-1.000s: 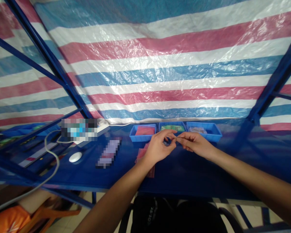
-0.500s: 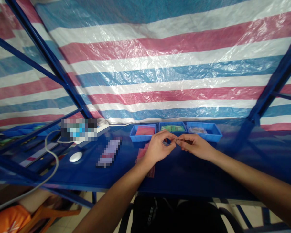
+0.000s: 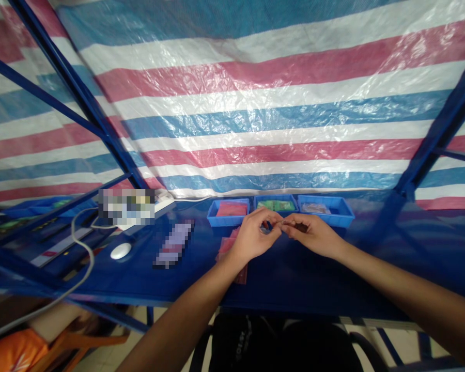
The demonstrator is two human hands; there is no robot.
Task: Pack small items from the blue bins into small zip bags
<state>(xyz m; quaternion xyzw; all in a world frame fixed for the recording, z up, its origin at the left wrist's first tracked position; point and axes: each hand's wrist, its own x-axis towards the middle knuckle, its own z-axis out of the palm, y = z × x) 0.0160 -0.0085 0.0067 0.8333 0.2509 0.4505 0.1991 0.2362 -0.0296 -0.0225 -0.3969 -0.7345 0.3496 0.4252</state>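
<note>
My left hand (image 3: pixel 256 233) is closed in a pinch above the blue table (image 3: pixel 287 281), its fingertips meeting those of my right hand (image 3: pixel 313 233). Both pinch at something too small to make out between them. Pink-red sheets or bags (image 3: pixel 240 274) lie on the table, partly hidden under my left hand and wrist. Just behind the hands stand three blue bins: the left bin (image 3: pixel 229 221) holds pink-red pieces, the middle bin (image 3: pixel 276 198) green ones, and the right bin (image 3: pixel 343 214) some clear or pale small packets.
Left of my hands lie a blurred-out purple object (image 3: pixel 174 244) and a white mouse-like object (image 3: pixel 121 251). A white power strip (image 3: pixel 165 201) and a grey cable (image 3: pixel 86 247) are farther left. Blue metal posts flank a striped sheet (image 3: pixel 256 119). A person's orange garment (image 3: pixel 19 351) shows at lower left.
My right hand's fingers have shifted very slightly at the pinch. Otherwise both hands stay in nearly the same place.
</note>
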